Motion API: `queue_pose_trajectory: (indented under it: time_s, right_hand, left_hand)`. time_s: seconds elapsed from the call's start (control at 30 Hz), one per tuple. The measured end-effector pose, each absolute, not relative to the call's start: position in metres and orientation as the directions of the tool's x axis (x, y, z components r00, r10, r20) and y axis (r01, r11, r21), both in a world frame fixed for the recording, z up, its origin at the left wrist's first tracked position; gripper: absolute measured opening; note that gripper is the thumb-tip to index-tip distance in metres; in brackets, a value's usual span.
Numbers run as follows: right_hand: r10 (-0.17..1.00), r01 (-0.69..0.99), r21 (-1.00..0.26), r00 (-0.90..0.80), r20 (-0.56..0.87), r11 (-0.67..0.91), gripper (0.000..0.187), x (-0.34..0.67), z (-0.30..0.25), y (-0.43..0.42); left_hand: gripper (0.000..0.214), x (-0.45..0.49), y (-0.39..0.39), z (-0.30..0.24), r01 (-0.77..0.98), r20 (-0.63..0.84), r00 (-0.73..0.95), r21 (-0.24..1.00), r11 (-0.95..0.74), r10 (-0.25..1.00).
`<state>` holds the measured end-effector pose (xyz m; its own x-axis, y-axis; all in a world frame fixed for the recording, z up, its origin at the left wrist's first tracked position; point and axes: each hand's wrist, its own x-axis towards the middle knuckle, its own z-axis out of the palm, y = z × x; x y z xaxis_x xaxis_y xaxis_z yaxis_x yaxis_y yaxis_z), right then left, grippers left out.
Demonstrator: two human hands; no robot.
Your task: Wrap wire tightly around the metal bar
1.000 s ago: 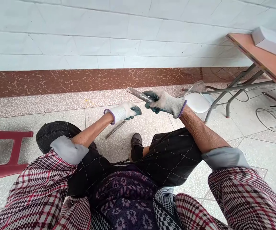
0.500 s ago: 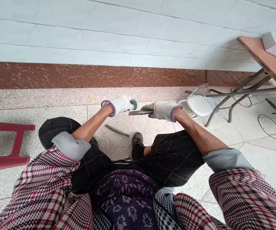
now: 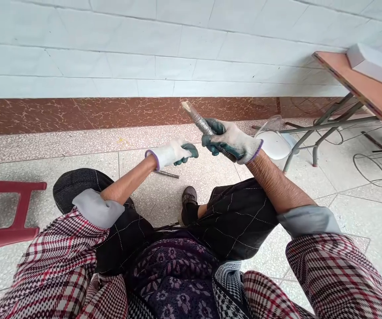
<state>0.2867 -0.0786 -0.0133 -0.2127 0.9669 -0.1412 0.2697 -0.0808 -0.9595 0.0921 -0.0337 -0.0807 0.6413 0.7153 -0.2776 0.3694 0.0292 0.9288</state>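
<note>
My right hand (image 3: 233, 139), in a white glove with dark green fingers, is wrapped round a rod wound with silvery wire (image 3: 204, 125). The rod slants up and left, and its pale tip points toward the wall. To its left is my left hand (image 3: 174, 153), gloved alike, with its fingers curled together. Whether anything thin lies in those fingers cannot be made out. Below the left hand a dark, thin rod (image 3: 168, 174) lies on the floor, partly hidden by the glove.
A red plastic stool (image 3: 25, 208) stands at the left. At the right are a folding-leg table (image 3: 353, 77) with a white box (image 3: 376, 64), a white round container (image 3: 273, 144) on the floor, and loops of wire (image 3: 372, 170). The tiled wall (image 3: 127, 66) runs across the front.
My right hand has turned up, tilting the wire-wound rod from nearly level to a steep slant with its tip higher. My left hand has moved slightly right and down, now overlapping the floor rod.
</note>
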Motion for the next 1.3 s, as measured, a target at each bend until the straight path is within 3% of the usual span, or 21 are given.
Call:
queue_pose_trajectory:
  time_s: [0.17,0.33,0.5,0.63,0.77,0.87,0.97,1.1,1.2,1.3]
  right_hand:
    - [0.975,0.395,-0.904,-0.079,-0.210,-0.163,0.046,0.277,-0.034,-0.061]
    - [0.980,0.360,-0.914,0.000,-0.198,-0.185,0.055,0.274,-0.037,-0.055]
    - [0.995,0.385,-0.921,-0.047,-0.089,-0.064,0.058,0.260,-0.018,-0.056]
    - [0.996,0.456,-0.889,-0.088,0.008,0.047,0.060,0.250,-0.007,-0.052]
    - [0.992,0.458,-0.883,-0.110,0.062,0.105,0.059,0.244,-0.002,-0.039]
    - [0.990,0.433,-0.895,-0.127,0.060,0.109,0.058,0.238,-0.002,-0.030]
    - [0.983,0.453,-0.878,-0.156,0.094,0.156,0.055,0.227,-0.009,-0.020]
    - [0.956,0.642,-0.709,-0.206,0.208,0.293,0.055,0.208,-0.024,-0.012]
    - [0.953,0.754,-0.584,-0.248,0.173,0.302,0.062,0.199,-0.030,-0.012]
    - [0.942,0.764,-0.557,-0.309,0.129,0.327,0.057,0.199,-0.033,-0.014]
  left_hand:
    - [0.006,0.096,-0.034,-0.096,0.361,-0.179,0.595,0.930,-0.061,0.784]
    - [0.006,0.072,-0.012,-0.089,0.355,-0.154,0.501,0.934,-0.040,0.852]
    - [0.021,0.056,-0.003,-0.064,0.280,0.122,0.319,0.935,-0.217,0.940]
    - [0.021,0.045,-0.013,-0.044,0.451,0.283,0.197,0.824,-0.343,0.939]
    - [0.022,0.030,-0.013,-0.031,0.569,0.349,0.184,0.725,-0.389,0.919]
    - [0.020,0.023,-0.005,-0.025,0.505,0.313,0.129,0.796,-0.334,0.941]
    - [0.019,0.026,-0.002,-0.024,0.365,0.115,0.163,0.915,-0.168,0.980]
    - [0.017,0.043,-0.001,-0.030,0.277,-0.029,0.262,0.960,-0.046,0.965]
    - [0.009,0.050,0.005,-0.036,0.204,-0.050,0.215,0.979,0.005,0.975]
    - [0.004,0.047,0.012,-0.040,0.147,-0.084,0.223,0.988,0.052,0.971]
